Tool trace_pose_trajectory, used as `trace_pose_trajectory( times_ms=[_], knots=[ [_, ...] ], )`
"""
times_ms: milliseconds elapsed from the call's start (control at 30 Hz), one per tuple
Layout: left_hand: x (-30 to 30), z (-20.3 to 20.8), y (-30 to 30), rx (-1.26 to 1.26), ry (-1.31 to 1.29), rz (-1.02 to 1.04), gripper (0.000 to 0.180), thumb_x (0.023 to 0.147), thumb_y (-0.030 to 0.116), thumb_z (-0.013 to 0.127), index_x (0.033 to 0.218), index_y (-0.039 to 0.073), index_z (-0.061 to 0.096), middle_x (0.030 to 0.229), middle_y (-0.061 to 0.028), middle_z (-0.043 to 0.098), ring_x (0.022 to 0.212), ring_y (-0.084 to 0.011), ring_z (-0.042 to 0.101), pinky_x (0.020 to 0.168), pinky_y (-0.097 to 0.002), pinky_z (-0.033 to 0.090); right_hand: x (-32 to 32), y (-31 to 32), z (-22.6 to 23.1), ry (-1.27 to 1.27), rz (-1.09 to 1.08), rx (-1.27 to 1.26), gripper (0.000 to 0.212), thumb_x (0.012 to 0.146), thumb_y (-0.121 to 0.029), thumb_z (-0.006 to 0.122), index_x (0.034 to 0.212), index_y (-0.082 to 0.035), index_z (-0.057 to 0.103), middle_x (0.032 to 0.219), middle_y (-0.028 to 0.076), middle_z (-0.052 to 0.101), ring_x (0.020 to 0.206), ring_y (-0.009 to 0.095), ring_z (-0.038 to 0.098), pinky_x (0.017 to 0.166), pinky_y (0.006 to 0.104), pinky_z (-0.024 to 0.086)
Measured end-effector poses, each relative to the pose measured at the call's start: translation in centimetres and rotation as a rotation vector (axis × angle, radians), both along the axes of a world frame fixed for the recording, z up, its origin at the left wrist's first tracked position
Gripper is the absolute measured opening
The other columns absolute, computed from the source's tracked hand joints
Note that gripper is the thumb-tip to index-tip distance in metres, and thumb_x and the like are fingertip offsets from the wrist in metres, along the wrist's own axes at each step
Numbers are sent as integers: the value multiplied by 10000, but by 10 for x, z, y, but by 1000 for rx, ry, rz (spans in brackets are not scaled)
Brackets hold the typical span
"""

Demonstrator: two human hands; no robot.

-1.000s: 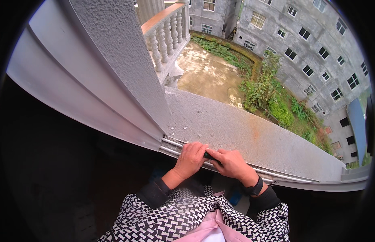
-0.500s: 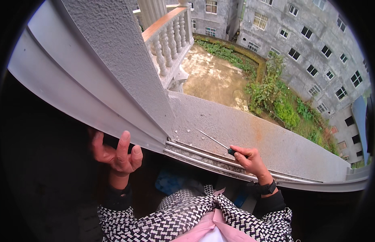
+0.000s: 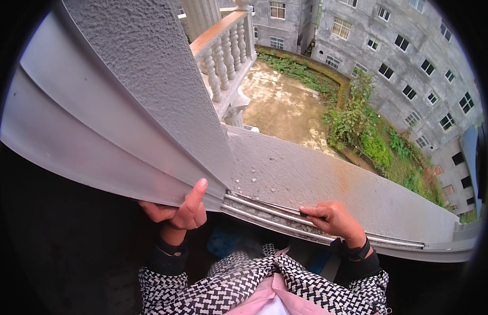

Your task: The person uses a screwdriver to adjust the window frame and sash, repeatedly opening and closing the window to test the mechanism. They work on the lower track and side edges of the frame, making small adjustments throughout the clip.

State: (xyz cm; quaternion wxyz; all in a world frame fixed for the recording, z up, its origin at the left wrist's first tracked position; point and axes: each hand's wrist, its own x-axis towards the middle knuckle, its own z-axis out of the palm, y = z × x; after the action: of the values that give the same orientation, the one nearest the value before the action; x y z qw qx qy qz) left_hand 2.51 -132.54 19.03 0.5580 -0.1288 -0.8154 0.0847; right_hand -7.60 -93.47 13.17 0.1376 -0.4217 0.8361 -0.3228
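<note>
Left grip point(image 3: 183, 211) now meeting the window frame point(image 3: 97, 142); screwdriver point(image 3: 302, 211) now lying along the track point(image 3: 270, 215).

At the left, the left grip, hanging raised and spread half a second ago, is now resting against the frame's lower edge, one digit pointing up over its face; it is carrying no loose thing in sight, and whether it is clasping the edge cannot be told. Further right, pale chips point(image 3: 273, 189) are lying on the sill point(image 3: 328, 170), above the track. The screwdriver's thin shaft, slanting across the sill before, is now running leftward by the track's upper side, so the work is apparently centring on that corner. The right grip point(image 3: 336, 219) is clutching the dark handle, mostly hiding it.
</note>
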Motion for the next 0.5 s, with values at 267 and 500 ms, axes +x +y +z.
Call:
trace_pose_trajectory(
  times_ms=[267, 500],
  knots=[
    [0, 6, 4, 111, 25, -27, 276, 935, 231, 514, 986, 302, 776, 1498, -280, 387, 1368, -513, 338, 1132, -708, 276, 10, -69, -50, 73, 55, -12, 361, 942, -205, 691, 1301, -229, 725, 812, 107, 690, 682, 319, 679, 602, 414, 540],
    [-9, -6, -1, 96, 147, 17, 287, 925, 235, 508, 999, 318, 772, 1460, -232, 438, 1317, -471, 405, 1114, -644, 326, -5, -20, -51, -440, -433, -356, 348, 981, -71, 664, 1328, -59, 696, 1051, 141, 787, 855, 125, 721, 765, 288, 554]
  ],
)
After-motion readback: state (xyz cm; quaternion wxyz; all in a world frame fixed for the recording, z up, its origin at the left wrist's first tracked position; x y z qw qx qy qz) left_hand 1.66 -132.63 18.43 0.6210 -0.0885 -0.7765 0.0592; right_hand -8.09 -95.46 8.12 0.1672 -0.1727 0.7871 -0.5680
